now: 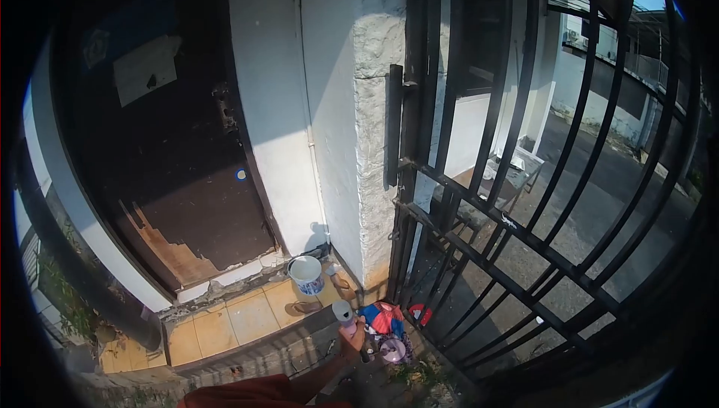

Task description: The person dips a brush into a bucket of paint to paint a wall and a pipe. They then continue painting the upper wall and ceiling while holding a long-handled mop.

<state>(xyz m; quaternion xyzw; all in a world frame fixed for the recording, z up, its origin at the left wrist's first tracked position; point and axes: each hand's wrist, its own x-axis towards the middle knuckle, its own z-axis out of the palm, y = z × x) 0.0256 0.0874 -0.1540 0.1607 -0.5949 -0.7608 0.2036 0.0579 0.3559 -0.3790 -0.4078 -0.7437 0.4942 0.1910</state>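
Note:
My left hand is not in view. My right hand (350,339) reaches out at the bottom centre, its fingers wrapped round a small cup-like container (343,312) with a grey round top. Just right of the hand lie a pink and blue cloth (384,318) and a round pale pink item (392,349) on the ground. A white bucket (306,276) stands on the yellow tiles above the hand, with brown sandals (303,308) near it.
A black barred gate (479,202) fills the right side. At the left is a dark, damaged door (172,146). A white wall and rough pillar (380,123) stand between them. A red item (421,314) lies by the gate's foot. A table (513,176) stands beyond the bars.

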